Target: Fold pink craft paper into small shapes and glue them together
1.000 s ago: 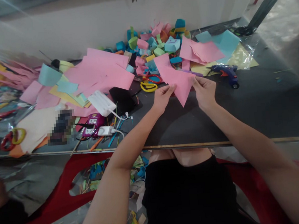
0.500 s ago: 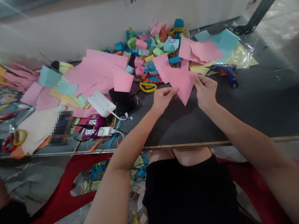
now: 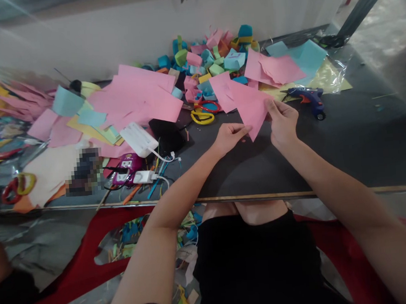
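Between my two hands a pink sheet of paper (image 3: pixel 250 106) is held up over the dark table, one corner pointing down. My left hand (image 3: pixel 232 138) pinches it near that lower corner. At the sheet's right edge, my right hand (image 3: pixel 282 120) grips it between thumb and fingers. Red-and-yellow handled scissors (image 3: pixel 203 117) lie just beyond my left hand; their blades are hidden. To the right of my right hand rests a blue glue gun (image 3: pixel 306 98). Another pink piece of paper (image 3: pixel 222 92) lies behind the held sheet.
Folded paper pieces (image 3: pixel 213 57) in several colours are heaped by the wall. Pink sheets (image 3: pixel 138 94) spread across the left, near a white power bank (image 3: pixel 139 139) and a purple power socket (image 3: pixel 128 167). A second pair of scissors (image 3: pixel 26 183) lies far left. The table's front edge (image 3: pixel 248 197) is close.
The pink sheet has turned and tilted between my hands. My left hand has shifted slightly right and down, closer to the lower corner; my right hand still grips the right edge.
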{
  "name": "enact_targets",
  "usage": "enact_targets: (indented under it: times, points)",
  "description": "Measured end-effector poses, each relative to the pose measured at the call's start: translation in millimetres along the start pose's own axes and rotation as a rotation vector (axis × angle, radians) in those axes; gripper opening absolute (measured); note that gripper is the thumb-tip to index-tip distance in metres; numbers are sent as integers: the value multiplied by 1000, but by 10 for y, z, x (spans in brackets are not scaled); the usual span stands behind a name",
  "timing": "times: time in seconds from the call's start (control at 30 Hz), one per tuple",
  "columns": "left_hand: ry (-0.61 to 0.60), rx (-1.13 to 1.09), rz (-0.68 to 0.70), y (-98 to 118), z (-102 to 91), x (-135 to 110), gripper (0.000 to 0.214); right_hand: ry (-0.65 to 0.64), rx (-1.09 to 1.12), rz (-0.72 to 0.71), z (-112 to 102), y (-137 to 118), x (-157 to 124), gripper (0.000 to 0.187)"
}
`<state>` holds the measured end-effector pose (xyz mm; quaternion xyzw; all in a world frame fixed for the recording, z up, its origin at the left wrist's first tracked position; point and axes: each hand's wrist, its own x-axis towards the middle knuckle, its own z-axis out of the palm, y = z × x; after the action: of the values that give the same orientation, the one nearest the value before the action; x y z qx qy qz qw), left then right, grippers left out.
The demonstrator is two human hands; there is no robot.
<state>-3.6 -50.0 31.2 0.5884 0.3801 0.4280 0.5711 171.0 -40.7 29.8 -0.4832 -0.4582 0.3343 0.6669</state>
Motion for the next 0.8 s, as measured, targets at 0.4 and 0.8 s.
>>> enact_targets:
  times: [0.4,0.8]
  points:
    - [-11,47,4,-13,24,-5,49,24,140,20,10,-11,1,46]
    - [-50,65,-15,-17,22,-8,33,59,107,-15,-18,24,34,46]
